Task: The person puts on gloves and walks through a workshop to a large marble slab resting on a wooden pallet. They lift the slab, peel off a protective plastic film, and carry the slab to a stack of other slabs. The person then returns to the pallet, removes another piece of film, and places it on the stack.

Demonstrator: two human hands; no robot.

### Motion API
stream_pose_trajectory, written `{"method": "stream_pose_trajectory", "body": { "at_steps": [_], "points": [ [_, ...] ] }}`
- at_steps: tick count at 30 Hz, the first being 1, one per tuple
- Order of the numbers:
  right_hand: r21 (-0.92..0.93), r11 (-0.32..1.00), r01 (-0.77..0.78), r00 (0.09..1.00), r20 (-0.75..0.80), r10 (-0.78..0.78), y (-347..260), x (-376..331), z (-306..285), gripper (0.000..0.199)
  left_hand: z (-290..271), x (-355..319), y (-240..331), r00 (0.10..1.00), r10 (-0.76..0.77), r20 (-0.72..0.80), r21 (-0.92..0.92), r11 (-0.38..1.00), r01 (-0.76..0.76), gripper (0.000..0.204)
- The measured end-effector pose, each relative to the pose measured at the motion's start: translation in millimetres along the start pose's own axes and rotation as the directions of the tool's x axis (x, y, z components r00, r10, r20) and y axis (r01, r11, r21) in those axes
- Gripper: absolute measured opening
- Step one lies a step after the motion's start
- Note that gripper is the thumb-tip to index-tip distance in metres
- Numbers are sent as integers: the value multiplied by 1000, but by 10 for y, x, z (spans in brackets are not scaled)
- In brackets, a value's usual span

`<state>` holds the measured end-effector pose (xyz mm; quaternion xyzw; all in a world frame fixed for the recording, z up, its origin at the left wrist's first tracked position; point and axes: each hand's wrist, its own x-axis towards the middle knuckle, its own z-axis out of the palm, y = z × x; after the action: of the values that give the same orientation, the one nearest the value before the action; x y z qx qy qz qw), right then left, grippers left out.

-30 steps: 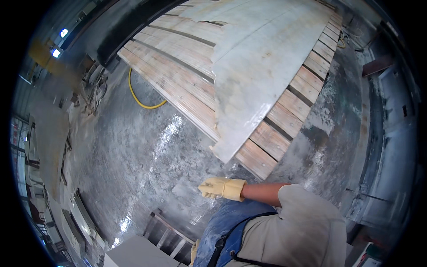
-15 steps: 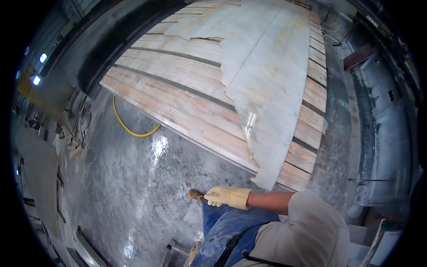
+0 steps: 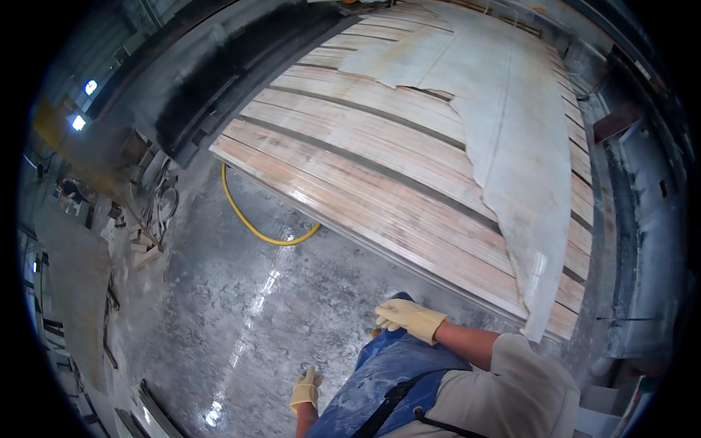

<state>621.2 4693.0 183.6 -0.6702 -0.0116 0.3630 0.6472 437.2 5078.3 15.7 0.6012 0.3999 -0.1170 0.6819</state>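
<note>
Cream-gloved, the left hand (image 3: 305, 390) hangs loose, fingers parted; the matching right hand (image 3: 410, 317) hides its palm, so remotely I can't tell its grip. Ahead, a jagged-edged grey-white slab (image 3: 529, 168) lies on pinkish wooden slats (image 3: 350, 191), presumably for even support.

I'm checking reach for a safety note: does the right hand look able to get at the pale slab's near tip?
Probably yes, perhaps after turning: the pale slab narrows to a tip at the slatted table's near edge, and nothing visible blocks the right hand.
</note>
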Motion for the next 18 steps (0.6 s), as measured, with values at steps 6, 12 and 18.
{"method": "stream_pose_trajectory", "body": {
  "at_steps": [6, 12, 18],
  "points": [
    [-39, 997, -69, 997, -39, 67, -733, 993, 82, 54, -199, 1124, 539, 994, -70, 79, 170, 984, 56, 59],
    [-190, 982, 3, 997, 82, 13, -1861, 2182, 141, 51, -485, 1738, 1328, 989, -144, 38, 439, 891, 113, 58],
    [-170, 963, 208, 978, 16, -209, -2840, 3340, 173, 44, -418, 1674, 3234, 977, 134, 164, 535, 820, -202, 56]
  ]
}}
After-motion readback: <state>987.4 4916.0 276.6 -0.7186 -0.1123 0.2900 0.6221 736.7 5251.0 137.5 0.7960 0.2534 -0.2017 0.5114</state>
